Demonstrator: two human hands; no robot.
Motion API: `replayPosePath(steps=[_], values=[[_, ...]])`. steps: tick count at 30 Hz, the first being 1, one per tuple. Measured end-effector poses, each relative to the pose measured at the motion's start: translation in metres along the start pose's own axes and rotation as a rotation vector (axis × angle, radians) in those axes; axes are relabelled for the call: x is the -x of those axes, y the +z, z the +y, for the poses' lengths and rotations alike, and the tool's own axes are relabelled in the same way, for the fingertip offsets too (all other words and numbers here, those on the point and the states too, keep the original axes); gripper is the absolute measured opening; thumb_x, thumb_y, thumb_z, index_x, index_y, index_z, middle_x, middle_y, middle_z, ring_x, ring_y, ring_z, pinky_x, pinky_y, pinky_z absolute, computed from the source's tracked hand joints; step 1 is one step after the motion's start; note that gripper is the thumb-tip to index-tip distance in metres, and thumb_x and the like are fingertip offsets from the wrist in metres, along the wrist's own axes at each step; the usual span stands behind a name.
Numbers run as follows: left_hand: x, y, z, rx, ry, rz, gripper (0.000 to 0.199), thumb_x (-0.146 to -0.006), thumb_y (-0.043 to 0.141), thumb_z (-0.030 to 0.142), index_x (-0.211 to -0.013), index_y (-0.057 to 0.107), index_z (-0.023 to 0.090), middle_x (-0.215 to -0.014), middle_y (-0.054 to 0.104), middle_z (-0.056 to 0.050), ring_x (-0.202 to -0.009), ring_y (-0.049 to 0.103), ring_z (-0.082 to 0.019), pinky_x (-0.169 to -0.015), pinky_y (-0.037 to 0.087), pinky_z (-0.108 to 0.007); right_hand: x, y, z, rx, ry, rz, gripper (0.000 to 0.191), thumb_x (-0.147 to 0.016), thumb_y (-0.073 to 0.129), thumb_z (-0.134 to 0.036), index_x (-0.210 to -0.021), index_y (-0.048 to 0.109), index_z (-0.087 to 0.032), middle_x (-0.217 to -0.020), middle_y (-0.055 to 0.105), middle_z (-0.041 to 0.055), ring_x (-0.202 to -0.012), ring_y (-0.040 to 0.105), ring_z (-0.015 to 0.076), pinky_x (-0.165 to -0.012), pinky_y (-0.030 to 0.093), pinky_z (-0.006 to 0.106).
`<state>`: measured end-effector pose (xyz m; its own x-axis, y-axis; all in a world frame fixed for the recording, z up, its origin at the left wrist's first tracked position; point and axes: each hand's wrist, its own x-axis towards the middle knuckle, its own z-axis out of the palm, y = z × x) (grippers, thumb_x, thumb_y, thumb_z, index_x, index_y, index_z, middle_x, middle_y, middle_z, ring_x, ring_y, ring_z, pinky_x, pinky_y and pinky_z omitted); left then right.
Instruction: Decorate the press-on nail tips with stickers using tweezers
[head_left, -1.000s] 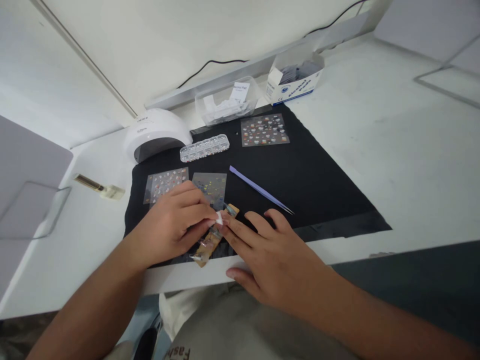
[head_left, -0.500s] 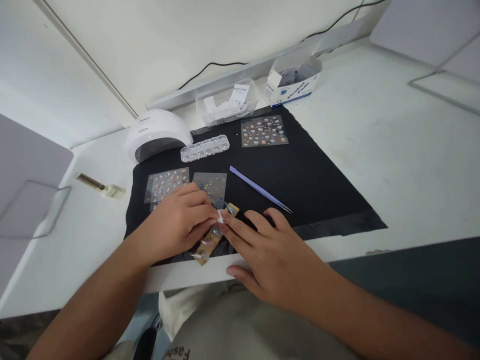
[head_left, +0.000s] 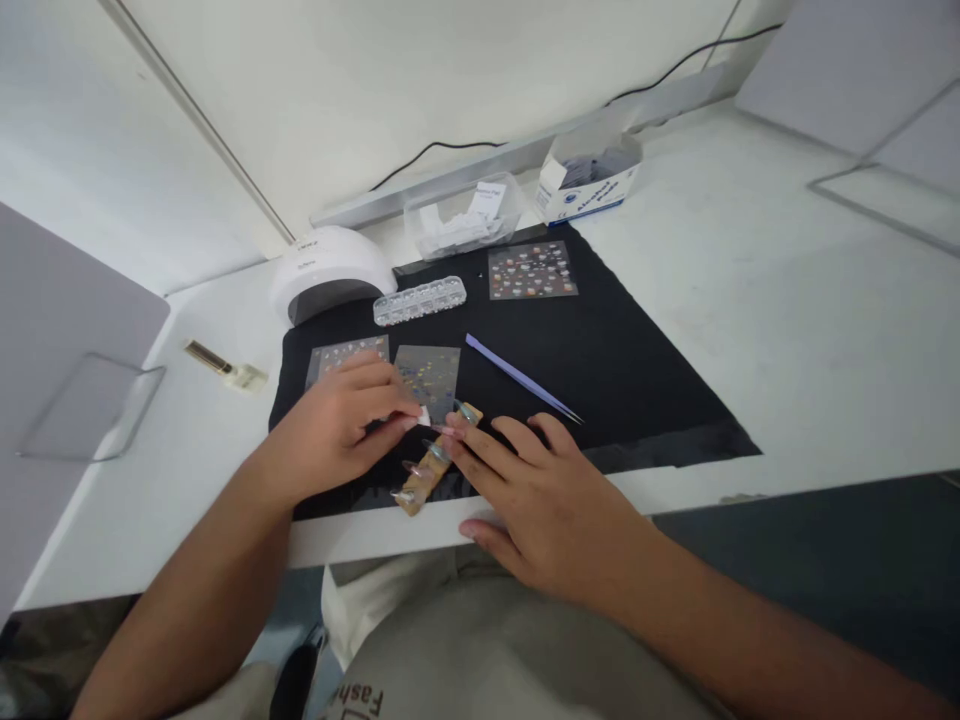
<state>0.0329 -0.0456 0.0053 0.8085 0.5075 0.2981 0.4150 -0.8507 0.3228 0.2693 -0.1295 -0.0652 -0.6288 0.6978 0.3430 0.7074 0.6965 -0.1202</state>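
Observation:
My left hand (head_left: pixel 341 420) pinches a small white pad (head_left: pixel 424 416) between thumb and fingertips. A wooden strip (head_left: pixel 424 482) bearing several glossy false nails lies on the black mat (head_left: pixel 622 370) near the table's front edge. My right hand (head_left: pixel 532 480) has its fingers spread, with fingertips resting on the strip's upper part beside a pinkish nail. The white pad is just left of that nail. Behind the hands lie a clear sticker sheet (head_left: pixel 439 375) and another sheet (head_left: pixel 345 352), partly covered by my left hand. Purple tweezers (head_left: pixel 517 375) lie behind my right hand.
A white lamp (head_left: pixel 334 262), a gem case (head_left: pixel 420 302), a plastic tub (head_left: pixel 465 225), an alcohol pad box (head_left: pixel 589 185) and a sticker sheet (head_left: pixel 533 270) are at the back. A gold-capped bottle (head_left: pixel 225 367) lies at the left.
My left hand with the white pad has drawn slightly left, off the nail under my right fingertips. More of the wooden strip shows. The whole view has shifted a little.

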Motion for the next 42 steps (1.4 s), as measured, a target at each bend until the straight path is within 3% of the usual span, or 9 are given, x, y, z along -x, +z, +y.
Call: replayPosePath(steps=[4, 9, 19, 25, 42], values=[[0.004, -0.007, 0.01, 0.0, 0.023, 0.007, 0.013, -0.098, 0.057, 0.01, -0.096, 0.069, 0.014, -0.088, 0.069, -0.008, -0.083, 0.057, -0.019, -0.077, 0.046, -0.034, 0.008, -0.003, 0.0, 0.004, 0.001, 0.023, 0.061, -0.1, 0.053, -0.046, -0.147, 0.052, -0.007, -0.153, 0.057, 0.0145, -0.119, 0.05, 0.0332, -0.096, 0.034, 0.049], [0.005, 0.002, 0.017, -0.028, 0.05, -0.069, 0.017, -0.1, 0.056, 0.015, -0.091, 0.07, 0.014, -0.082, 0.068, -0.007, -0.078, 0.054, -0.021, -0.071, 0.044, -0.033, 0.018, -0.004, -0.005, 0.004, -0.014, 0.058, 0.05, -0.101, 0.05, -0.042, -0.135, 0.063, -0.008, -0.15, 0.06, 0.0124, -0.111, 0.05, 0.0319, -0.097, 0.033, 0.049], [0.005, 0.016, 0.012, -0.011, 0.087, -0.097, 0.021, -0.102, 0.055, 0.022, -0.094, 0.073, 0.014, -0.084, 0.069, -0.008, -0.078, 0.054, -0.021, -0.071, 0.045, -0.035, 0.004, 0.001, -0.02, 0.001, 0.002, 0.017, 0.058, -0.097, 0.057, -0.046, -0.142, 0.057, -0.009, -0.143, 0.064, 0.0161, -0.11, 0.05, 0.0322, -0.091, 0.035, 0.049], [0.003, 0.019, 0.012, -0.005, 0.087, -0.116, 0.021, -0.102, 0.055, 0.022, -0.093, 0.072, 0.013, -0.084, 0.069, -0.008, -0.078, 0.054, -0.022, -0.072, 0.045, -0.036, -0.001, 0.003, -0.021, 0.001, 0.024, -0.016, 0.055, -0.096, 0.058, -0.049, -0.135, 0.062, -0.011, -0.137, 0.067, 0.0157, -0.107, 0.051, 0.032, -0.087, 0.035, 0.048], [0.007, 0.013, 0.005, 0.001, 0.018, -0.121, 0.018, -0.1, 0.056, 0.014, -0.092, 0.072, 0.012, -0.082, 0.068, -0.008, -0.081, 0.054, -0.022, -0.072, 0.045, -0.034, 0.001, 0.005, -0.019, 0.007, 0.018, -0.007, 0.057, -0.099, 0.052, -0.049, -0.14, 0.06, -0.011, -0.147, 0.061, 0.0159, -0.111, 0.051, 0.0326, -0.091, 0.033, 0.049]])
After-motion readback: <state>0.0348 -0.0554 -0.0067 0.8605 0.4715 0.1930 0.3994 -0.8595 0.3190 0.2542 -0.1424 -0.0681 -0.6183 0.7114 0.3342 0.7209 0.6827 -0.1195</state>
